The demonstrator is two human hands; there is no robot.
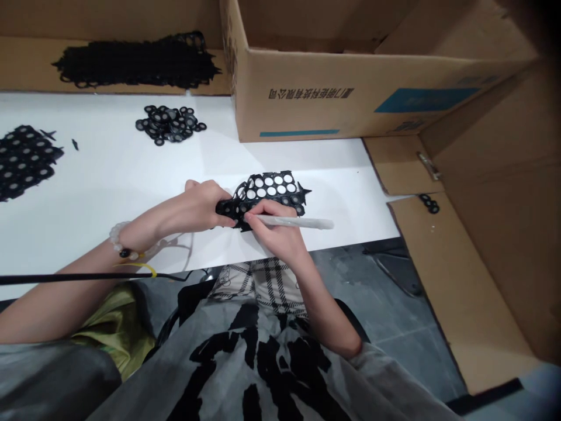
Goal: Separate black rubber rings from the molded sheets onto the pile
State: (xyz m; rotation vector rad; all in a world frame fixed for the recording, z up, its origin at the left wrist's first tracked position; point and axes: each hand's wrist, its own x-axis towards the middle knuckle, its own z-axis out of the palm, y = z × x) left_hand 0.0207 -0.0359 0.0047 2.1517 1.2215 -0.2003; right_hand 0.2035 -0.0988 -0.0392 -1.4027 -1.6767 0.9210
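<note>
A black rubber sheet (269, 190) full of round holes lies on the white table (109, 175) near its front edge. My left hand (199, 204) grips the sheet's left end with closed fingers. My right hand (274, 228) holds a white pen-like tool (293, 222) in a writing grip, its tip pressed against the sheet's lower left part. A bead bracelet (120, 241) circles my left wrist.
A pile of loose black rings (170, 124) sits at the table's middle back. A second perforated sheet (24, 161) lies at the far left, and a black heap (135, 61) rests on cardboard behind. A large open carton (350, 82) stands at the back right; more cardboard walls the right side.
</note>
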